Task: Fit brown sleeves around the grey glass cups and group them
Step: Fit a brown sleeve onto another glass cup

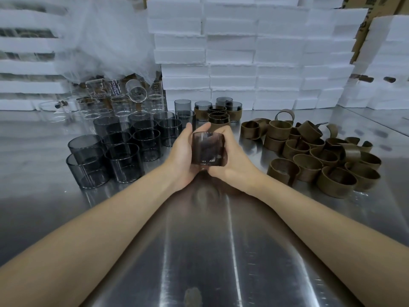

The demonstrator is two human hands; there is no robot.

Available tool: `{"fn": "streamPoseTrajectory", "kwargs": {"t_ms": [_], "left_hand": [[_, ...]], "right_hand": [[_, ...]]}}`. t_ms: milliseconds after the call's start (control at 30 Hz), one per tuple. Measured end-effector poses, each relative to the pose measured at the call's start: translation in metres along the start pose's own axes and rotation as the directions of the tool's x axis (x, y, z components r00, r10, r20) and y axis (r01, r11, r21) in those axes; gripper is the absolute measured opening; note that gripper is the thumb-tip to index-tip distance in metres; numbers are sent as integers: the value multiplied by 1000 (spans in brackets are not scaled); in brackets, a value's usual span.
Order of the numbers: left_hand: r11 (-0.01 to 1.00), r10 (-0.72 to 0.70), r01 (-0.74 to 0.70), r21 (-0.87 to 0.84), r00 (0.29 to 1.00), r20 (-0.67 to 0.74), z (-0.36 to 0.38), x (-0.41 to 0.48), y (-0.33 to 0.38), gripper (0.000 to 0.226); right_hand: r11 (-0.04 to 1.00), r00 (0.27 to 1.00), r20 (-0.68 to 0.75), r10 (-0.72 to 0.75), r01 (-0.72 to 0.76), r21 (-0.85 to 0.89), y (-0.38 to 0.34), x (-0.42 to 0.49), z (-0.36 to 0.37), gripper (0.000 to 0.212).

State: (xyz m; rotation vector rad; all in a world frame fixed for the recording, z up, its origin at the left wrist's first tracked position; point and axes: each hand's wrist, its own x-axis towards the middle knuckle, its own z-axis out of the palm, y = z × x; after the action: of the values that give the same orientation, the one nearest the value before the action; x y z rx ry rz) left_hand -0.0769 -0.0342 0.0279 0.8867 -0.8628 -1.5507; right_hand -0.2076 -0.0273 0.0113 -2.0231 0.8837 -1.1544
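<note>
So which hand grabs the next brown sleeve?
Likely the right hand: loose brown sleeves lie on its side; the left hand sits nearer the bare grey cups. Both hold one cup.

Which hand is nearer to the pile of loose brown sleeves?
Right. The right hand holds the cup on the side facing the sleeve pile; the left hand holds the cup's other side, farther from the pile.

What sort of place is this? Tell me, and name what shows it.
Probably a packing workshop: a steel table holds batches of grey cups and a heap of brown sleeves, with white foam boxes stacked behind.
</note>
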Motion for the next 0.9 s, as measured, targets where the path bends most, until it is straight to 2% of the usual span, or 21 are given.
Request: {"fn": "streamPoseTrajectory", "kwargs": {"t_ms": [167, 267, 333, 433, 567, 667, 733, 800, 833, 900], "left_hand": [[999, -27, 27, 30, 1000, 1, 0, 7, -5, 73], [997, 48, -48, 64, 999, -1, 0, 10, -10, 81], [988, 114, -114, 100, 993, 4, 0, 11, -14, 79], [950, 186, -203, 237, 978, 90, 0, 11, -20, 73], [884, 237, -311, 349, 942, 238, 1, 10, -22, 77], [870, 256, -335, 361, 934, 250, 0, 12, -26, 52], [865, 247, -328, 379, 937, 246, 0, 12, -27, 39], [865, 258, -327, 381, 940, 222, 1, 10, -27, 47], [873, 268, -323, 364, 943, 196, 2, 10, -27, 55], [879, 316, -341, 333, 940, 128, 1, 10, -27, 57]], "right_hand": [[998, 998, -9, -55, 55, 19, 4, 1, 1, 64], [998, 996, -72, -52, 50, -34, 9, 5, 3, 76], [997, 993, -117, -29, 20, -77, 13, 7, 2, 82], [993, 981, -193, 34, -56, -107, 16, 10, -1, 84], [983, 967, -248, 51, -92, -158, 11, 11, -6, 69], [962, 952, -289, 101, -167, -214, 3, 10, -12, 49], [887, 935, -337, 112, -247, -390, 1, 12, -17, 31], [766, 915, -392, 94, -318, -559, 3, 10, -22, 21], [768, 909, -409, 82, -319, -555, 4, 9, -22, 23], [879, 894, -440, 88, -277, -387, 4, 8, -18, 29]]}}
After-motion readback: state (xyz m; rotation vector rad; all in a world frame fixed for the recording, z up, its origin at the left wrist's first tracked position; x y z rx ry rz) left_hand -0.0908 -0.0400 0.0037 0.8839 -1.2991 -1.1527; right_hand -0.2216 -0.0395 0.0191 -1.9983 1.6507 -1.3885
